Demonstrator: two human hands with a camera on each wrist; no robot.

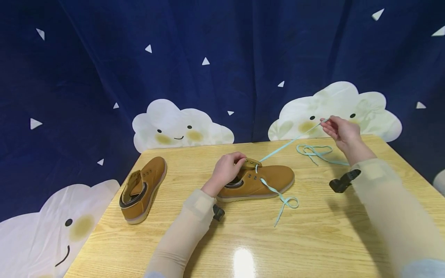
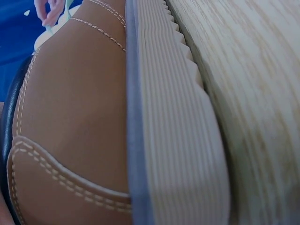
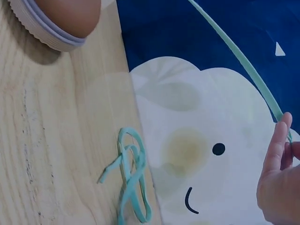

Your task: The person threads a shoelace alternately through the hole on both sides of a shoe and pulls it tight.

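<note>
A brown lace-up shoe (image 1: 274, 177) lies sole-down on the table, toe to the right. My left hand (image 1: 227, 168) holds its raised far eyelet flap (image 1: 251, 163), with the fingertips partly hidden. Up at the right, my right hand (image 1: 345, 133) pinches a light-blue shoelace (image 1: 290, 142), pulled taut from the eyelets. The lace's other end (image 1: 286, 200) trails loosely over the near side onto the table. In the left wrist view the shoe's stitched side (image 2: 79, 103) fills much of the picture. The right wrist view shows the taut lace (image 3: 239, 54) running to my right fingers (image 3: 276, 145).
A matching shoe (image 1: 144, 189) without a lace stands at the table's left edge. A second light-blue lace (image 1: 314, 151) lies looped at the back right, partly behind my right forearm. Behind the wooden table (image 1: 278, 247) hangs a dark blue curtain (image 1: 208, 31) with clouds.
</note>
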